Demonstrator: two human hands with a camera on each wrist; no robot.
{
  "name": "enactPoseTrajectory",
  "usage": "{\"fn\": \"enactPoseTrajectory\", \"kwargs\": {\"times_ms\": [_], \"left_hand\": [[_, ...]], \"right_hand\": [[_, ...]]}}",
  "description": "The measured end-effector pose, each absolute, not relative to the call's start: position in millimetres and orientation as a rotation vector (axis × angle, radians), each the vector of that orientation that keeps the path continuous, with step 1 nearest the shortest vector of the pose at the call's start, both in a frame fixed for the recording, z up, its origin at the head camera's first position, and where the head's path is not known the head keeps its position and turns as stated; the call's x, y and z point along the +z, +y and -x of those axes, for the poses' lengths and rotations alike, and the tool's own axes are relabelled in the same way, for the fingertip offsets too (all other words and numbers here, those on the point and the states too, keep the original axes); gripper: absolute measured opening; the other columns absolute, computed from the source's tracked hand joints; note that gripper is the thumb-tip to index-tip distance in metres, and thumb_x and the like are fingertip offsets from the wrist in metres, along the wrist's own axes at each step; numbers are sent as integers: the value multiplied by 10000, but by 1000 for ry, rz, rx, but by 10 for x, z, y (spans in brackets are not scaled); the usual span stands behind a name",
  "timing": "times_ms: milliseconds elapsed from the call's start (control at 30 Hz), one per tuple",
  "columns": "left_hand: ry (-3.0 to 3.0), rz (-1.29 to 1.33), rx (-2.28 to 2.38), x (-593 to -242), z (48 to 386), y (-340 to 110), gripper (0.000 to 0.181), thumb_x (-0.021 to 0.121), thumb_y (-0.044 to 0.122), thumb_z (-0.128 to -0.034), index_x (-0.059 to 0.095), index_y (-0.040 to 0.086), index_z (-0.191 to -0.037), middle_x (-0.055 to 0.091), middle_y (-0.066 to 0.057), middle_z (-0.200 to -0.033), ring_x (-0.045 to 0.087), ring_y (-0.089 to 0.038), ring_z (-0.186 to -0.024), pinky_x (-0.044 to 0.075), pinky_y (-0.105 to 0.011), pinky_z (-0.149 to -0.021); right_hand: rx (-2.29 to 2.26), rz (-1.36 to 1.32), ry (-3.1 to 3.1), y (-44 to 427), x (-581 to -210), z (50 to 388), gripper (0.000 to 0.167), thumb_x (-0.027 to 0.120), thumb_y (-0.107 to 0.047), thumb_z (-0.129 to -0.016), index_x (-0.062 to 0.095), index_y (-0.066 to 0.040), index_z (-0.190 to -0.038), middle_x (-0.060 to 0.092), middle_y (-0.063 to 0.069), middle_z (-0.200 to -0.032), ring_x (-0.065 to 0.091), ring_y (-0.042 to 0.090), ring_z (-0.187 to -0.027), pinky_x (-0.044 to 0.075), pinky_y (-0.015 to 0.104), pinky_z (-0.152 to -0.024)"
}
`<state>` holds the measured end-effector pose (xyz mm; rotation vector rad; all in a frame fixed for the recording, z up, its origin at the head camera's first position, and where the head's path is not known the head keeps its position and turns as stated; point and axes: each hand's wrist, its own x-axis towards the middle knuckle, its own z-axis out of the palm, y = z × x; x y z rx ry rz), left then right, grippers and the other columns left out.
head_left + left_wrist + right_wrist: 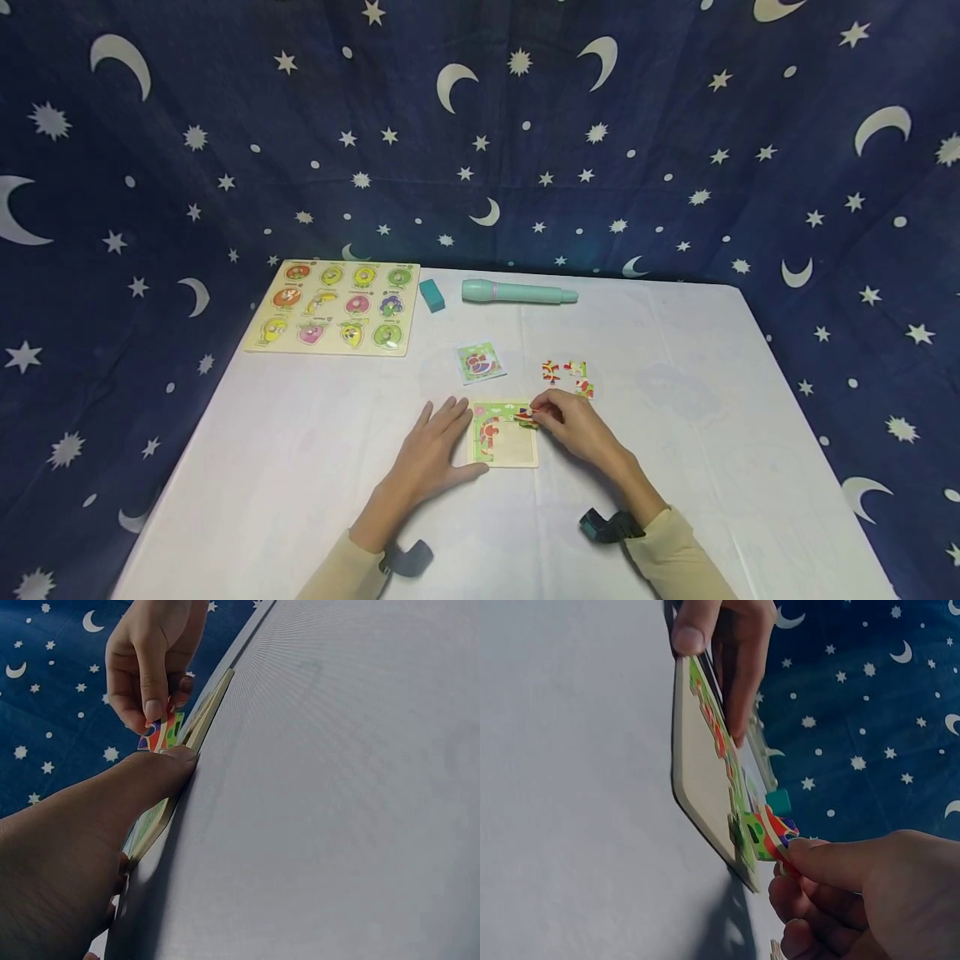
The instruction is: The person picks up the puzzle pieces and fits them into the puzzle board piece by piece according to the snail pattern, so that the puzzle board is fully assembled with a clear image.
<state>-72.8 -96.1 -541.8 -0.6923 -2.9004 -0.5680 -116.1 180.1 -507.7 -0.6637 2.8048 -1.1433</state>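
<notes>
A small square wooden puzzle board (516, 450) lies on the white table, with fitted pieces along its left and top sides. My left hand (431, 454) rests at its left side, fingers stretched out and thumb touching the lower left corner. Between thumb and fingers, my right hand (576, 423) pinches a colourful puzzle piece (769, 836). In the right wrist view this piece is tilted over the board's upper right part, its green end close to the fitted pieces; contact is unclear. Several loose puzzle pieces (576, 368) lie just beyond the right hand.
A picture card (480, 363) lies behind the board. Farther back are a teal block (432, 295) and a mint-green tube-shaped object (517, 292). A wooden fruit puzzle (337, 333) occupies the back left. A dark blue cloth with moons and stars hangs behind the table.
</notes>
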Motion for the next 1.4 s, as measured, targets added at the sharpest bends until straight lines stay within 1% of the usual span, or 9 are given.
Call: {"fn": "enactPoseTrajectory", "kwargs": {"times_ms": [233,433,667,833,1000,1300,1400], "left_hand": [[-2887,701,-571,-5416,731,-963,876,719,652,-783,559,79,-1426,513,-69,-1527,444,-262,-1451,302,-514,-1237],[-2880,696,-576,-5415,736,-962,876,721,654,-778,565,78,-1420,521,-69,-1520,447,-261,-1449,310,-517,-1232],[-2886,701,-575,-5428,741,-964,877,711,658,-786,560,76,-1424,518,-72,-1523,442,-263,-1452,306,-522,-1233],[-2896,704,-561,-5442,746,-963,879,695,668,-795,549,81,-1433,509,-72,-1530,434,-264,-1457,299,-521,-1236],[-2900,702,-563,-5439,748,-960,883,692,670,-797,546,79,-1436,502,-73,-1535,430,-266,-1460,293,-520,-1239],[-2901,702,-562,-5427,745,-957,873,692,668,-795,556,81,-1427,508,-71,-1531,436,-269,-1456,298,-518,-1238],[-2901,700,-563,-5428,746,-955,871,695,665,-795,555,82,-1428,510,-71,-1529,436,-267,-1456,300,-518,-1237]], "right_hand": [[-1123,729,2740,1718,-5118,1088,69,727,-124,-910,716,-125,-979,708,-62,-881,560,-22,-757,513,196,-678],[-1087,784,2705,1625,-5166,1026,69,716,-159,-922,721,-141,-988,703,-73,-906,531,-18,-764,497,205,-692],[-1067,785,2693,1533,-5191,982,60,718,-151,-915,717,-162,-974,661,-98,-869,519,-14,-752,481,184,-680],[-1047,771,2686,1513,-5182,976,63,707,-164,-926,719,-162,-988,652,-97,-889,520,-13,-761,485,188,-681],[-1028,819,2703,1503,-5188,972,59,706,-148,-922,716,-159,-980,633,-97,-884,520,-17,-760,487,181,-674],[-937,887,2741,1463,-5208,946,49,713,-170,-920,732,-189,-961,615,-95,-941,518,8,-791,489,210,-710],[-918,892,2744,1449,-5205,938,43,722,-191,-917,731,-191,-959,605,-97,-940,507,4,-781,476,205,-697]]}}
